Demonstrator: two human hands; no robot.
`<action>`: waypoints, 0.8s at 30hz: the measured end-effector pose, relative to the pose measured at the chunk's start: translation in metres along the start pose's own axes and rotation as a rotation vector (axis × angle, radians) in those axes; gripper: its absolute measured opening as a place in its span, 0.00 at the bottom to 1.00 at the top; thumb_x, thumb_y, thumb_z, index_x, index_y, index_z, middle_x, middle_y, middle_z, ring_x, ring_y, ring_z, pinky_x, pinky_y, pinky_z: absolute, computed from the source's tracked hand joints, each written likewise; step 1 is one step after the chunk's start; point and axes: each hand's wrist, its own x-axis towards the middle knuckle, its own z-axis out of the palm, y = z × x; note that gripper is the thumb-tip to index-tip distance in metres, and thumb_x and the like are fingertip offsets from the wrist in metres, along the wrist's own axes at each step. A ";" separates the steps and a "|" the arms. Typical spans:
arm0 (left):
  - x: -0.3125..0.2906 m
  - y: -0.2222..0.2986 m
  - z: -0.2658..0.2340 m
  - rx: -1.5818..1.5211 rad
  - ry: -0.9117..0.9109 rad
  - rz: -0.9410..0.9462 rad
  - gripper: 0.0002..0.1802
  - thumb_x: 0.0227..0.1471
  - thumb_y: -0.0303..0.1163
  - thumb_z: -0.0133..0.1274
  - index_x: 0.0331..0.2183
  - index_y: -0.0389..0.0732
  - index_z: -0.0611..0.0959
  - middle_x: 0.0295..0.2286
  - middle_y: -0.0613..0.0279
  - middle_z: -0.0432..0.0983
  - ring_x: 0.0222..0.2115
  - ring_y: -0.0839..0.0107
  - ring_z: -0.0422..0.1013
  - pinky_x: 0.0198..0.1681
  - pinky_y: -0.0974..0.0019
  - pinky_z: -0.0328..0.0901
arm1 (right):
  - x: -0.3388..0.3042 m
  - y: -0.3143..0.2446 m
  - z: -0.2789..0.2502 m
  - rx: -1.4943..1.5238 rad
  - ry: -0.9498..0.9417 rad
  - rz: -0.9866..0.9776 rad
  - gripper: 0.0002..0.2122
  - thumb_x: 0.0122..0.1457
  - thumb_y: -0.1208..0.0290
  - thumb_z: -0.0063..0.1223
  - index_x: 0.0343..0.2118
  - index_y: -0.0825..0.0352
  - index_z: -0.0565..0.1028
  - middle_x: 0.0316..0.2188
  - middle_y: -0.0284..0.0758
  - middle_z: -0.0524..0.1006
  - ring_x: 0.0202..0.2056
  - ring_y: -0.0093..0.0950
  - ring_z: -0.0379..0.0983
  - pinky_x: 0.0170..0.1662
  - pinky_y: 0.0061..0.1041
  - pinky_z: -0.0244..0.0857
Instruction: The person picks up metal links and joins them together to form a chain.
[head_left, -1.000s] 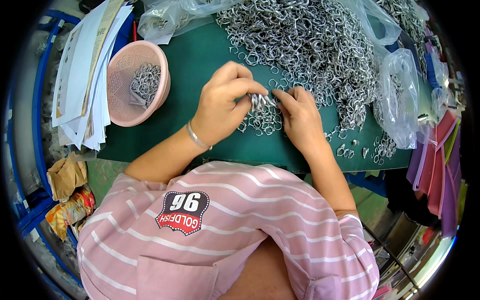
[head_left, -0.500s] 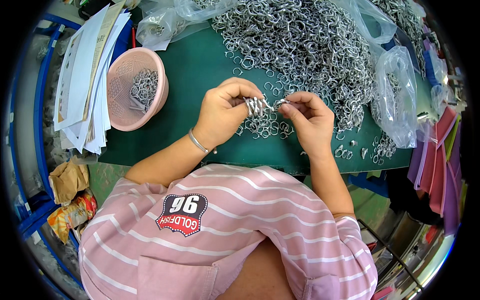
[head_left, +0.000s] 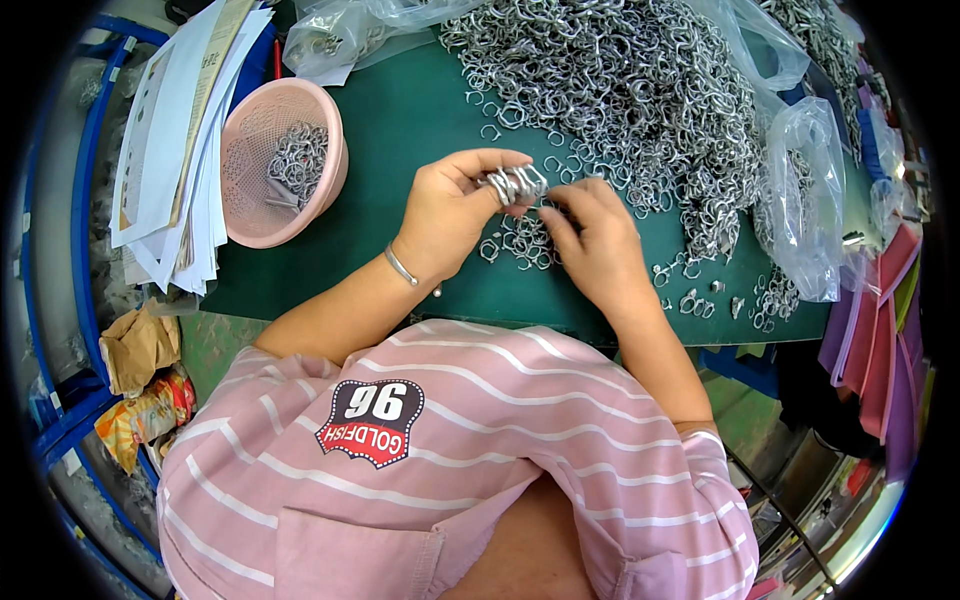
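My left hand [head_left: 449, 208] is closed round a row of silver metal rings [head_left: 515, 184], gathered side by side between thumb and fingers above the table. Just to the right, my right hand [head_left: 598, 237] has its thumb and bent forefinger close together, next to the held rings. Whatever is between those fingertips is hidden. Below both hands lies a small group of loose rings [head_left: 527, 243] on the green tabletop [head_left: 395, 130]. A large heap of similar silver rings [head_left: 620, 85] spreads across the back, with several stragglers along its near edge.
A pink perforated basket [head_left: 335, 190] with some rings inside stands at the left, beside a stack of papers [head_left: 165, 130]. Clear plastic bags [head_left: 805, 200] lie around the heap. A few loose rings [head_left: 697, 305] sit near the front right. Purple and red sheets [head_left: 880, 330] hang at the far right.
My right hand has moved left and slightly down, its fingers now curled lower by the held rings. The left hand keeps its rings and has turned a little, showing them more tightly bunched.
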 end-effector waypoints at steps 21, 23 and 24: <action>-0.006 -0.003 0.001 0.123 -0.171 0.024 0.08 0.45 0.14 0.51 0.32 0.31 0.79 0.33 0.56 0.75 0.35 0.72 0.72 0.41 0.71 0.68 | -0.005 -0.006 -0.008 0.443 0.186 -0.018 0.09 0.50 0.80 0.58 0.33 0.70 0.71 0.24 0.34 0.76 0.26 0.21 0.75 0.29 0.18 0.69; -0.004 -0.004 -0.001 0.113 -0.120 0.040 0.09 0.45 0.14 0.52 0.32 0.31 0.78 0.32 0.57 0.75 0.34 0.73 0.72 0.40 0.72 0.68 | -0.004 0.001 -0.015 0.565 0.162 0.053 0.04 0.53 0.79 0.54 0.31 0.70 0.72 0.25 0.34 0.77 0.27 0.20 0.75 0.30 0.18 0.68; -0.003 -0.004 -0.001 0.109 -0.093 0.049 0.09 0.45 0.14 0.52 0.33 0.31 0.78 0.32 0.58 0.75 0.33 0.73 0.73 0.39 0.72 0.68 | 0.002 0.007 -0.026 0.425 0.200 0.091 0.02 0.54 0.79 0.52 0.30 0.70 0.74 0.25 0.36 0.77 0.27 0.23 0.75 0.31 0.20 0.68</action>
